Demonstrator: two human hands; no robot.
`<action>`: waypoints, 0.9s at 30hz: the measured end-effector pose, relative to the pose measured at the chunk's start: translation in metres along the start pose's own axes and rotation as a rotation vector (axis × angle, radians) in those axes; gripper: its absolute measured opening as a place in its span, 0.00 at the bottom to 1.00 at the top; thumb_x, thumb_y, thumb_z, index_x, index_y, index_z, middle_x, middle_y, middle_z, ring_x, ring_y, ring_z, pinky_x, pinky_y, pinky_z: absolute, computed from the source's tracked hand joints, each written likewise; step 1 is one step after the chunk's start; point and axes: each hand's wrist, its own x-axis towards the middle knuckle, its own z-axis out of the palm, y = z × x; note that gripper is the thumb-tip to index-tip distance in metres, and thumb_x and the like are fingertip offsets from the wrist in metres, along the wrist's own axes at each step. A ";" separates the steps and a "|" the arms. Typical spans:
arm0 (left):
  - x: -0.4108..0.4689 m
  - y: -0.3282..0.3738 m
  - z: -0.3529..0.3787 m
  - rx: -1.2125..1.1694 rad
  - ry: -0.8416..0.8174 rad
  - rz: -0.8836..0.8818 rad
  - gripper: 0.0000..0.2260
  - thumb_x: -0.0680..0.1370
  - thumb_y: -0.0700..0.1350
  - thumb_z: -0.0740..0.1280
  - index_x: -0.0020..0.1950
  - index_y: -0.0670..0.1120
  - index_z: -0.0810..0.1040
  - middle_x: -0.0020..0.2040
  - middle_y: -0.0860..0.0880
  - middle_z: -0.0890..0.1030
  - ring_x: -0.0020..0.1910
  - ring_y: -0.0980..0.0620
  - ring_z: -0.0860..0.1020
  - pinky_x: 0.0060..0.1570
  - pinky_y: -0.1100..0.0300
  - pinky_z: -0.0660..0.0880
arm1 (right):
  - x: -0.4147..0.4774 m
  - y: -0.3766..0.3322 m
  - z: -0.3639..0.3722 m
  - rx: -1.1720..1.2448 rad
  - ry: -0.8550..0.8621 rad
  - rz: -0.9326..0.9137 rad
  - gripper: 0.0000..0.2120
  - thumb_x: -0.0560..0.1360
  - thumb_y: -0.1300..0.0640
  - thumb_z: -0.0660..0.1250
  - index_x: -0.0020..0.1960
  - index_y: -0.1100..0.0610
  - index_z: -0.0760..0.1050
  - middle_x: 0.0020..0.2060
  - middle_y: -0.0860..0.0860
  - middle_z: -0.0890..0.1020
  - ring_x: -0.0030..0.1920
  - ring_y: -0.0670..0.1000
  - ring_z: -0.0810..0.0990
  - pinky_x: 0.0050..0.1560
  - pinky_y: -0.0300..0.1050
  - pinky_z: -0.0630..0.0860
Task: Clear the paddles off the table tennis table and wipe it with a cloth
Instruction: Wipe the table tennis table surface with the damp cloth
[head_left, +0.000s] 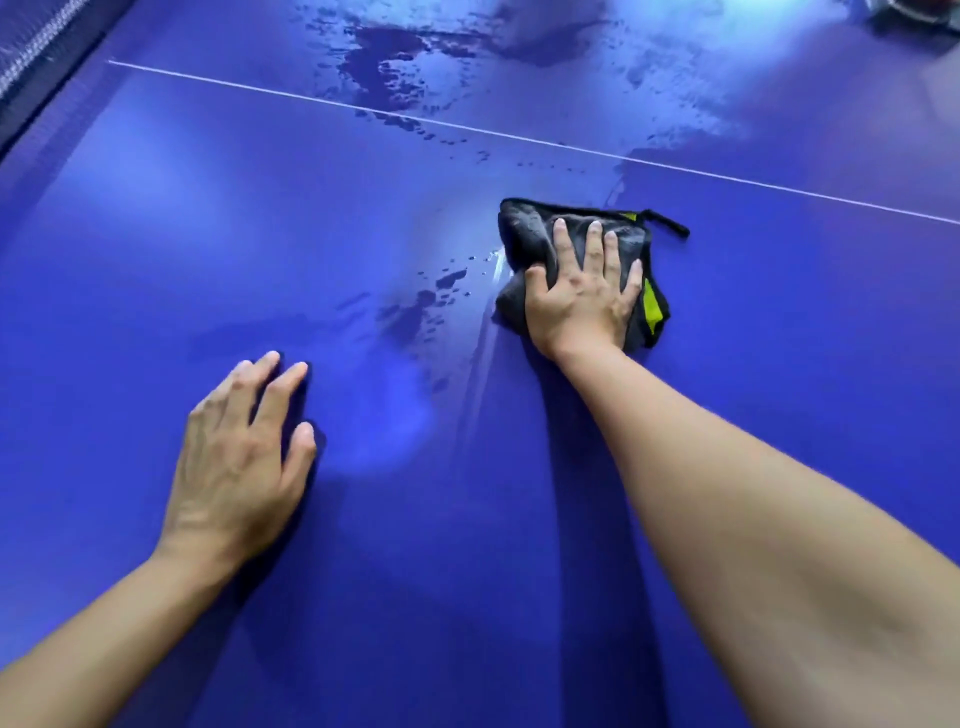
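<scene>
the right hand (582, 296) lies flat on the cloth (524, 231), fingers straight and spread, pressing it down on the table (156, 234); nothing is curled round or pinched. the cloth is dark grey with a yellow-green edge, bunched under the palm, and sits just on the near side of the white line (311, 98), not touching it. the left hand (239, 457) rests palm-down on the bare table, fingers loosely straight, holding nothing, well nearer the person than the line.

the relation that counts: a smear of droplets (410, 312) lies on the near side of the line, just left of the cloth and between the two hands, so the right hand is the nearer one and a leftward sweep would likely take it. a larger wet patch (384, 57) lies beyond the line, further away still.

no paddle shows on the surface in view; something at the far right corner beyond the line is cut off and cannot be told. wiping looks part done.
</scene>
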 end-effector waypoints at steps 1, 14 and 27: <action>0.004 -0.003 0.003 0.000 0.007 -0.003 0.26 0.79 0.52 0.55 0.73 0.42 0.71 0.74 0.40 0.69 0.73 0.36 0.68 0.70 0.40 0.64 | 0.023 -0.002 0.001 0.003 -0.002 0.006 0.31 0.81 0.37 0.50 0.83 0.41 0.52 0.83 0.51 0.50 0.83 0.51 0.46 0.79 0.62 0.38; 0.004 -0.010 0.017 -0.036 0.060 0.001 0.24 0.80 0.49 0.55 0.75 0.45 0.70 0.76 0.45 0.68 0.76 0.41 0.65 0.73 0.45 0.60 | 0.166 -0.015 0.004 -0.023 0.026 -0.033 0.31 0.79 0.37 0.47 0.81 0.41 0.56 0.83 0.53 0.55 0.82 0.52 0.50 0.80 0.61 0.41; 0.005 -0.009 0.013 -0.054 0.027 -0.004 0.22 0.80 0.45 0.59 0.73 0.44 0.70 0.74 0.41 0.67 0.74 0.39 0.65 0.74 0.46 0.58 | 0.009 -0.046 0.010 -0.013 0.053 -0.032 0.28 0.81 0.40 0.51 0.80 0.39 0.59 0.82 0.51 0.57 0.82 0.52 0.52 0.80 0.59 0.43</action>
